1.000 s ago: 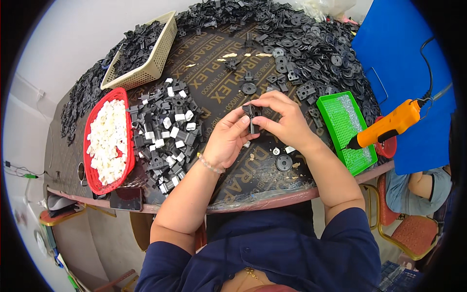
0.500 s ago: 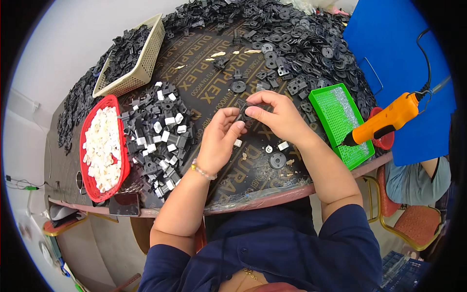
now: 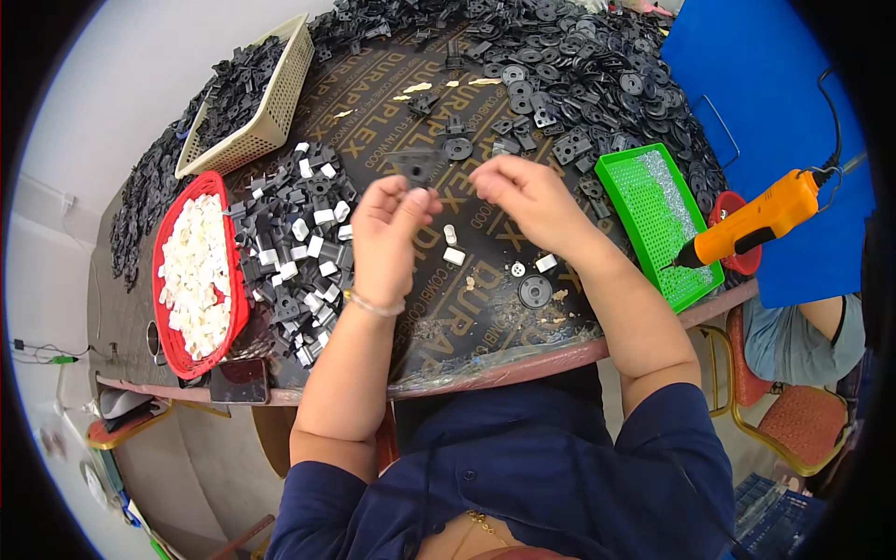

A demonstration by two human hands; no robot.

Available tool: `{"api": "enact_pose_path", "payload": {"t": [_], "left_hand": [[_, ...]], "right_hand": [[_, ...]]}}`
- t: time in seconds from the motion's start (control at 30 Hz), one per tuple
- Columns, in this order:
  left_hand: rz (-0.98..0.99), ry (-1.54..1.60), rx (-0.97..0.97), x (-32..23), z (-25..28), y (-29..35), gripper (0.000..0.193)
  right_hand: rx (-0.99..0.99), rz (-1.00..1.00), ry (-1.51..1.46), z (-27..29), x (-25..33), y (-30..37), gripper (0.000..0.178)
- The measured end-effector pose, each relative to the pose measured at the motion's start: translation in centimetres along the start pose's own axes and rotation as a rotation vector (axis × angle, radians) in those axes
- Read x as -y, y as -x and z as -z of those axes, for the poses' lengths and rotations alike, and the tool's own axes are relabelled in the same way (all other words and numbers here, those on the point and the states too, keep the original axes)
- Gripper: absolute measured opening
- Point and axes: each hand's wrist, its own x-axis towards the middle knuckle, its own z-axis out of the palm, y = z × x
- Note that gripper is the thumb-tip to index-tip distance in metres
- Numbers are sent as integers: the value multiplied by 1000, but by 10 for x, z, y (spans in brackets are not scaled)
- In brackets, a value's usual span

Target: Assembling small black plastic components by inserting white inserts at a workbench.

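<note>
A flat black plastic part (image 3: 417, 168), blurred by motion, is pinched in the fingertips of my left hand (image 3: 387, 224). My right hand (image 3: 530, 198) hovers a little to the right, apart from it. Its fingers are curled together, and whatever they may hold is too small to make out. Below and between the hands lie two white plastic pieces (image 3: 454, 257). Nearer the table edge, a black disc (image 3: 535, 291) lies beside a small white round piece (image 3: 517, 269) and a white block (image 3: 546, 263).
Black parts with white blocks (image 3: 303, 247) are heaped left, beside a red basket (image 3: 233, 303) of white pieces. A cream basket (image 3: 297, 89) holds black parts. Right are a green tray (image 3: 621, 210) of small metal pieces, an orange electric screwdriver (image 3: 756, 229) and a red bowl (image 3: 744, 261).
My hands have moved apart. The left went up and to the left with the black part; the right shifted slightly to the right. Two white pieces beneath them show more fully.
</note>
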Motion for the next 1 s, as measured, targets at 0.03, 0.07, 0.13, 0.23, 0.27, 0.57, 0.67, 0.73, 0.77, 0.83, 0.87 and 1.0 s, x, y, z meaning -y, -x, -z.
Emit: {"api": "enact_pose_path", "payload": {"t": [0.03,0.07,0.13,0.23,0.27,0.57,0.67,0.73,0.77,0.83,0.87,1.0], "left_hand": [[-13,160,-2,0,3,-3,15],[-28,319,-5,1,7,-7,16],[4,418,-4,9,19,-11,19],[108,477,9,10,17,-11,35],[108,473,6,8,14,-9,35],[227,382,39,9,16,-7,60],[227,357,51,5,4,-4,53],[213,346,69,7,4,-3,49],[198,336,89,7,4,-3,44],[181,337,80,9,3,-1,45],[163,340,74,10,3,0,45],[142,331,98,13,2,0,46]], "right_hand": [[48,88,244,-3,-2,-2,26],[49,210,375,-10,-6,2,29],[74,224,511,-32,-14,5,32],[123,227,628,-49,-25,6,33],[185,210,671,-52,-27,5,32],[3,-152,-250,-16,-14,-5,14],[-122,-78,-425,-17,-17,-3,10],[-130,-76,-488,-21,-16,-2,11],[-140,-72,-550,-24,-14,-1,11],[-146,-70,-614,-28,-10,1,12],[-138,-111,-685,-30,-6,3,15],[-49,-184,-771,-32,-4,5,23]]}}
